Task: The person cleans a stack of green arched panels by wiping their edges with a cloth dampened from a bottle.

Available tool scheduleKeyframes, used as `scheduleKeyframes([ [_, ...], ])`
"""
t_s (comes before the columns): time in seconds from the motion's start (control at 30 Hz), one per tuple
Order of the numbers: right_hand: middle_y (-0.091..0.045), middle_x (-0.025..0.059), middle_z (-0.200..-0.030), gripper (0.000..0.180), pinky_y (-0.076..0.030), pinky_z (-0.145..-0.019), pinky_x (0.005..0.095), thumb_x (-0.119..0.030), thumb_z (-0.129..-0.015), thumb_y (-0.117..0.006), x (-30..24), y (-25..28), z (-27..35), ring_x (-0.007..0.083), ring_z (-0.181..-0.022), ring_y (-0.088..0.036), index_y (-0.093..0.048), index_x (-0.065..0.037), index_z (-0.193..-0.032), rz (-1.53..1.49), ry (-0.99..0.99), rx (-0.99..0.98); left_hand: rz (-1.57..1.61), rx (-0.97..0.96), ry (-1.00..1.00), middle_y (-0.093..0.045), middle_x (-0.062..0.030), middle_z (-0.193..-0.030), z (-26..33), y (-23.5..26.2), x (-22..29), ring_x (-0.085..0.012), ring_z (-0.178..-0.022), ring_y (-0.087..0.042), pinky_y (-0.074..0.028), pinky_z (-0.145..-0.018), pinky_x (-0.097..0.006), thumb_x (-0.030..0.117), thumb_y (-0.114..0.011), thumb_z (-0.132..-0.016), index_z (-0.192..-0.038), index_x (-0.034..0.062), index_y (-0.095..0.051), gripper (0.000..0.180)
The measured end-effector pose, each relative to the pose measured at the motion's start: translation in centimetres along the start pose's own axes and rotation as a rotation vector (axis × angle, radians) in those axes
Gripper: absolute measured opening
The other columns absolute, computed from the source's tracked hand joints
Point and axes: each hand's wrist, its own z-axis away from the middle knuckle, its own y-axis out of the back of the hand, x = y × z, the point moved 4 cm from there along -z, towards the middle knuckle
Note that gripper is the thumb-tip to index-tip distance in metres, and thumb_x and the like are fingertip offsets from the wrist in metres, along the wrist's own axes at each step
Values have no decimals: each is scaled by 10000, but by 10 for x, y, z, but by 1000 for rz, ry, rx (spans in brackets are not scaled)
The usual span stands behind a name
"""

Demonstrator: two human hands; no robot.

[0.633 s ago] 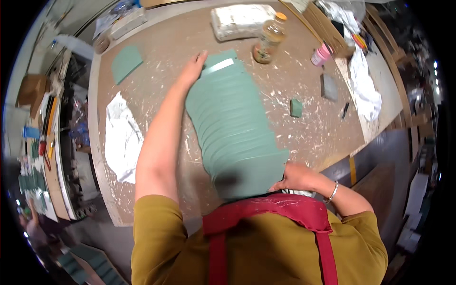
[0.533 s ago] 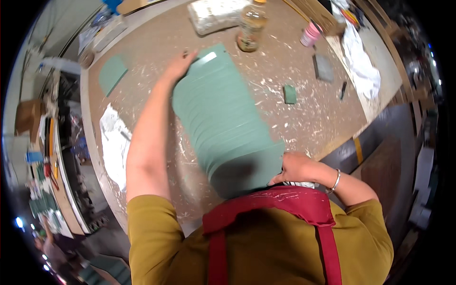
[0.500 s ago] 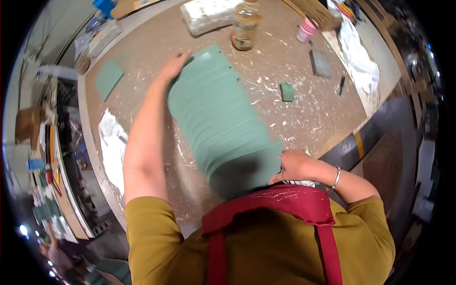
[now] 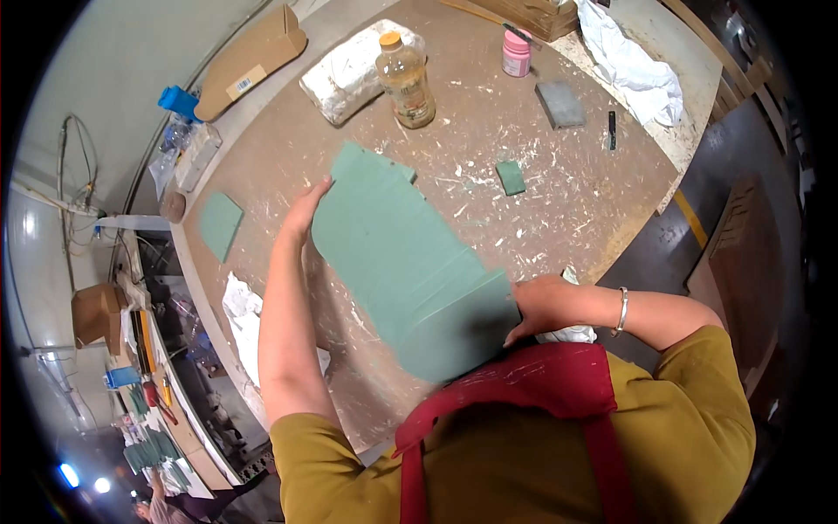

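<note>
A stack of thin, pale green sheets (image 4: 393, 236) slants across the worktable in front of me. Its far part lies smooth, while toward the near end the sheets step back in overlapping edges. One corner juts out at the far right side. My left hand (image 4: 305, 212) grips the stack's left edge near the far end; its fingertips are partly hidden. At the near right corner, my right hand (image 4: 546, 306) holds the sheets, thumb toward me and the other fingers mostly out of sight. The near end rests close to my red apron (image 4: 515, 384).
On the brown table (image 4: 559, 223) stand a yellow-capped bottle (image 4: 408, 92), a white wrapped block (image 4: 349, 74) and a pink jar (image 4: 517, 57). A grey block (image 4: 560, 105), a small green block (image 4: 510, 177) and a black stick (image 4: 612, 131) lie right. A loose green piece (image 4: 221, 225) lies left.
My left hand has come nearer along the stack's left edge. The ridges over the stack's far part have smoothed out, leaving steps only near me. My right hand stays at its corner.
</note>
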Motion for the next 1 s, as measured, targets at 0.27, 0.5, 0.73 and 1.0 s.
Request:
scheduleKeyframes([
  [0.27, -664, 231, -1073, 793, -509, -850, 437, -541, -722, -766, 4, -2, 0, 398, -1008, -635, -518, 39, -1203, -23, 45, 15, 144, 103, -39, -615, -125, -1219, 41, -20, 42, -216, -1110, -557, -434, -956, -338, 507, -632, -885, -1273, 1, -575, 640],
  [0.5, -649, 241, -1000, 589, -516, -802, 451, -376, -782, -733, 2, -2, 13, 412, -949, -638, -506, 23, -1151, -73, 194, 65, -144, 98, -411, -664, -78, -928, 136, -54, 63, -155, -854, -601, -484, -788, -313, 376, -617, -924, -1067, -8, -634, 410],
  [0.73, -608, 196, -952, 244, -519, -722, 460, -67, -811, -562, 1, -23, 24, 400, -862, -641, -523, -13, -1046, 227, 271, 319, 7, 315, -474, -634, -90, -924, 202, -84, 31, -170, -876, -577, -457, -811, -299, 243, -584, -950, -1045, -20, -645, 287],
  [1.0, -640, 172, -979, 301, -527, -763, 452, -197, -840, -627, -22, 4, 74, 378, -909, -642, -573, -42, -1093, 170, 300, 243, 72, 342, -447, -633, -52, -940, 205, -81, 15, -132, -879, -556, -443, -798, -268, 238, -622, -949, -1054, -19, -650, 279],
])
